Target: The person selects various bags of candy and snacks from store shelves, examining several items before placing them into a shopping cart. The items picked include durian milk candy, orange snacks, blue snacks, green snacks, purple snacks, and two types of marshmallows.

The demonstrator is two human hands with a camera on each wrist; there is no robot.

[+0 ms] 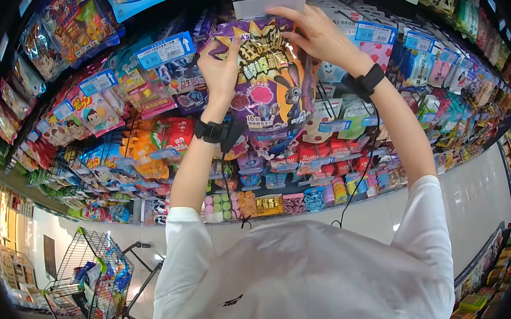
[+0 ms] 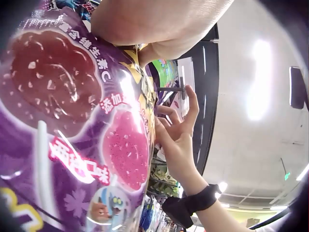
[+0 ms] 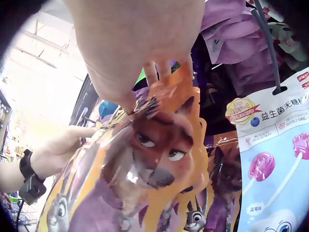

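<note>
A large purple lollipop bag point(image 1: 265, 99) with a cartoon rabbit and gold lettering is in front of the shelf in the head view. My left hand point(image 1: 219, 74) grips its upper left edge, thumb on the front and fingers partly hidden behind. From the upper right, my right hand point(image 1: 324, 38) pinches the bag's top edge, its index finger reaching up to a white tag holder point(image 1: 269, 7). A metal hook point(image 2: 171, 89) runs to that holder in the left wrist view. In the right wrist view, the bag's fox picture point(image 3: 154, 150) lies below my right hand.
Hanging candy packs with blue price tags point(image 1: 166, 49) line both sides. A blue-and-white lollipop pack point(image 3: 275, 159) hangs close to the right of the bag. Lower shelves carry small sweets point(image 1: 270, 205). Behind at left stands a wire shopping cart point(image 1: 93, 267) with goods in it.
</note>
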